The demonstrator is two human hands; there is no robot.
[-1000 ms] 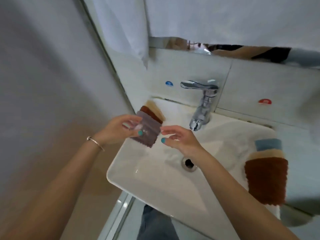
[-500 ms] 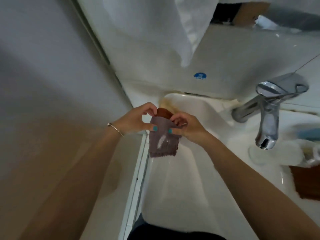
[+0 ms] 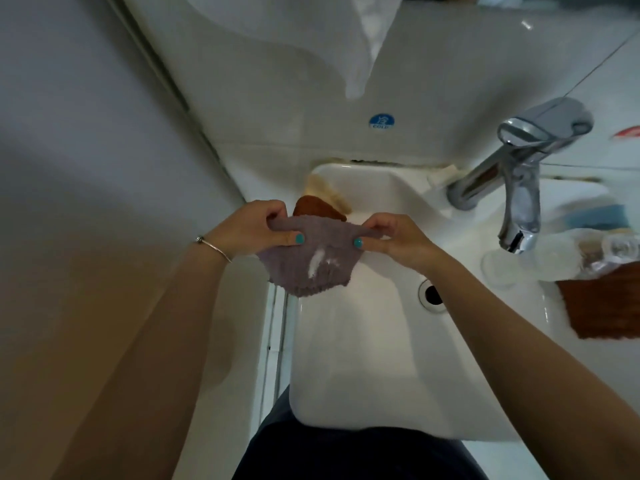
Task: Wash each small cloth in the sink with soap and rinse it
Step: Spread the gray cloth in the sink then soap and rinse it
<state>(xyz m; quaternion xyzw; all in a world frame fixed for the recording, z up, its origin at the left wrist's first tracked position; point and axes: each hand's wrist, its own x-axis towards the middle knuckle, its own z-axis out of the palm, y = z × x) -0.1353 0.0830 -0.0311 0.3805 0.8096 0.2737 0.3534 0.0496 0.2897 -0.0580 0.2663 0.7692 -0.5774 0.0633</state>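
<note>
A small purple-grey cloth (image 3: 308, 268) with a white streak of soap on it hangs over the left side of the white sink (image 3: 363, 358). My left hand (image 3: 256, 230) pinches its top left corner and my right hand (image 3: 391, 237) pinches its top right corner, stretching it flat between them. Behind it a brown cloth (image 3: 313, 207) and a beige cloth (image 3: 325, 192) lie on the sink's back left rim. No water runs from the chrome tap (image 3: 519, 188).
The drain (image 3: 431, 294) sits right of the cloth. On the right ledge lie a dark brown cloth (image 3: 602, 306), a blue one (image 3: 595, 216) and a clear plastic item (image 3: 620, 251). A white towel (image 3: 363, 46) hangs above. A wall stands close on the left.
The cloth has been spread wider between both hands, which moved apart along its top edge. The view has tilted further down and right over the sink.
</note>
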